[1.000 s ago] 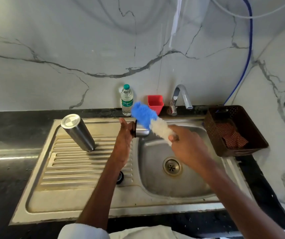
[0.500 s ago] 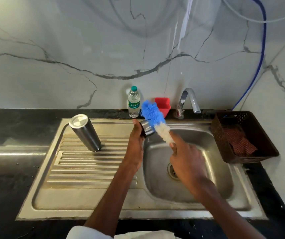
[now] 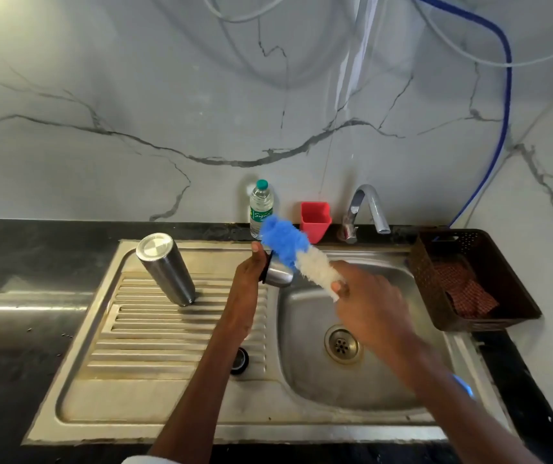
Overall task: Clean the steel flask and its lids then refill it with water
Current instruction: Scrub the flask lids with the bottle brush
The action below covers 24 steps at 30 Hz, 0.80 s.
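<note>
The steel flask (image 3: 165, 267) stands upside down on the ribbed drainboard (image 3: 154, 333), left of my hands. My left hand (image 3: 246, 279) grips a small steel lid (image 3: 278, 275) at the basin's left rim. My right hand (image 3: 367, 304) holds a bottle brush (image 3: 296, 251) with a blue tip and white bristles; the brush lies across the lid's top. A second, dark round lid (image 3: 239, 360) rests on the drainboard, partly hidden by my left forearm.
The sink basin (image 3: 379, 390) with its drain (image 3: 342, 344) lies under my right arm. At the back stand a plastic water bottle (image 3: 261, 207), a red cup (image 3: 315, 221) and the tap (image 3: 367, 207). A brown basket (image 3: 469, 279) with a cloth sits right.
The brush has shifted over the lid, its blue tip moving up and left then back. My left hand keeps the lid in place. The camera has moved slightly.
</note>
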Available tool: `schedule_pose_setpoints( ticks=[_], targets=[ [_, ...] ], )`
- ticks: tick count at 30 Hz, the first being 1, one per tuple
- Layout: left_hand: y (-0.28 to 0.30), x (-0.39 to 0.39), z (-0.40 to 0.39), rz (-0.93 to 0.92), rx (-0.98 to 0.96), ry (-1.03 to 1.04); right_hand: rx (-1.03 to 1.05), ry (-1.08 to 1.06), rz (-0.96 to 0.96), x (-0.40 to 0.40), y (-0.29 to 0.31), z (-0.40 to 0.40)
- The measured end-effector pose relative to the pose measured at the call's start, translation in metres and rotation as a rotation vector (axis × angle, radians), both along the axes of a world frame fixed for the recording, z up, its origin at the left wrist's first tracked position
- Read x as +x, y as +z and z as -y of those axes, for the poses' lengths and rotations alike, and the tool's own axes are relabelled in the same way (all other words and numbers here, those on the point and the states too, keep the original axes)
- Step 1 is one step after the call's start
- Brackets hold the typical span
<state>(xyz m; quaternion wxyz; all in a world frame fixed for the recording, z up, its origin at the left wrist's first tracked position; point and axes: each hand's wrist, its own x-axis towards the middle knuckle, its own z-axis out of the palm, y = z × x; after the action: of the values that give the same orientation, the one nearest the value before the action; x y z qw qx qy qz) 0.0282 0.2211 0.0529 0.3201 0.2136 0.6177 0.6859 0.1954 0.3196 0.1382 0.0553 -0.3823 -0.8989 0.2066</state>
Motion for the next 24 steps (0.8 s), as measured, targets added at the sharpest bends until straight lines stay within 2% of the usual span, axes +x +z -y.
schedule_pose_setpoints(
  ticks=[2, 5, 7, 8, 9, 12, 15, 17, 19, 24],
  targets=[
    [0.001, -0.004, 0.005, 0.161, 0.116, 0.05, -0.383, -0.115, -0.094, -0.003, -0.01, -0.023],
    [-0.001, -0.014, 0.012, 0.591, 0.407, 0.044, -1.127, -0.296, -0.185, 0.004, -0.029, -0.034],
    [0.003, -0.015, 0.011, 0.693, 0.509, 0.05, -1.394, -0.256, -0.22, 0.01, -0.034, -0.017],
    [0.005, -0.014, 0.009, 0.621, 0.475, 0.084, -1.462, -0.243, -0.264, 0.011, -0.035, -0.006],
    [0.007, -0.014, 0.007, 0.46, 0.395, 0.124, -1.513, -0.248, -0.315, 0.011, -0.034, 0.005],
    [0.003, -0.003, 0.001, -0.155, 0.072, 0.038, -1.639, -0.371, -0.424, 0.004, -0.033, 0.016],
    [-0.017, 0.005, -0.002, -0.506, -0.118, 0.01, -1.739, -0.501, -0.493, 0.001, -0.029, 0.014],
    [-0.03, -0.001, -0.001, -0.599, -0.181, 0.045, -1.71, -0.499, -0.487, 0.005, -0.027, 0.018],
    [-0.037, -0.01, 0.001, -0.587, -0.225, 0.079, -1.667, -0.493, -0.469, 0.009, -0.026, 0.021],
    [-0.036, 0.017, -0.004, -0.67, -0.213, 0.005, -1.758, -0.572, -0.47, -0.002, -0.03, 0.019]
  ],
)
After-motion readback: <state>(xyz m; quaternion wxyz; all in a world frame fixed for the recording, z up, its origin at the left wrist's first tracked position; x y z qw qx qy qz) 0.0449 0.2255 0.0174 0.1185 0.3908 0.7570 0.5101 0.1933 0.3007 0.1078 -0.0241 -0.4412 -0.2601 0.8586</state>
